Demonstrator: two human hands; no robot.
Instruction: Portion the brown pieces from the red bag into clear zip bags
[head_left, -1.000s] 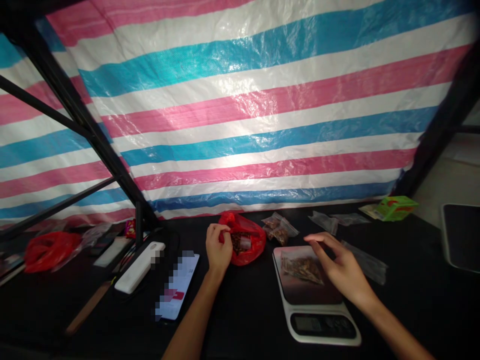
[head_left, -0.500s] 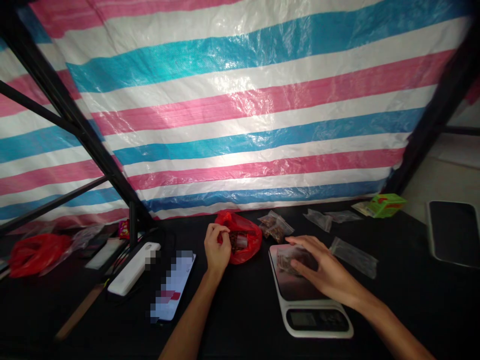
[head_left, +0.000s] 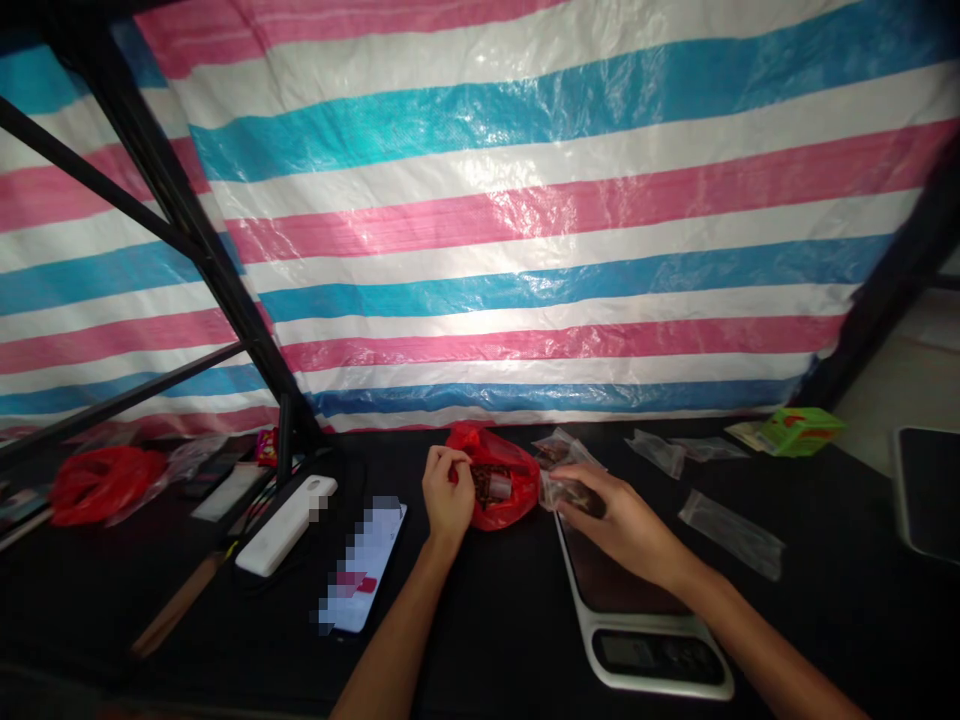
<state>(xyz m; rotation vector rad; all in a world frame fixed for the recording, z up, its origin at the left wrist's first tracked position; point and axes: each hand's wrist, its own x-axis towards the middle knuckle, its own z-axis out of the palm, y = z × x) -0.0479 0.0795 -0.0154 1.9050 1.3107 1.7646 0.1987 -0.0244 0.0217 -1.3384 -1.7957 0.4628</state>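
My left hand (head_left: 450, 492) is closed on the left rim of a red plastic bag (head_left: 517, 510). Inside the bag lie small brown pieces (head_left: 487, 480) and a small clear scoop-like piece (head_left: 500, 487), whose kind I cannot make out. My right hand (head_left: 611, 515) grips a small clear zip bag (head_left: 559, 490) with brown contents, above the far left edge of a white kitchen scale (head_left: 660, 676). Behind that hand, other filled zip bags (head_left: 566, 447) rest on the black table, partly hidden.
Clear flat zip bags (head_left: 731, 535) and a green box (head_left: 801, 431) lie to the right. Leftward are a lit phone (head_left: 373, 560), a white power bank (head_left: 286, 525), a knife-like brown strip (head_left: 180, 600) and another red bag (head_left: 105, 485). A striped sheet (head_left: 525, 230) hangs behind.
My right hand has closed on the small zip bag and lifted it off the scale, toward the red bag. The left hand keeps its hold. The view has shifted slightly left.
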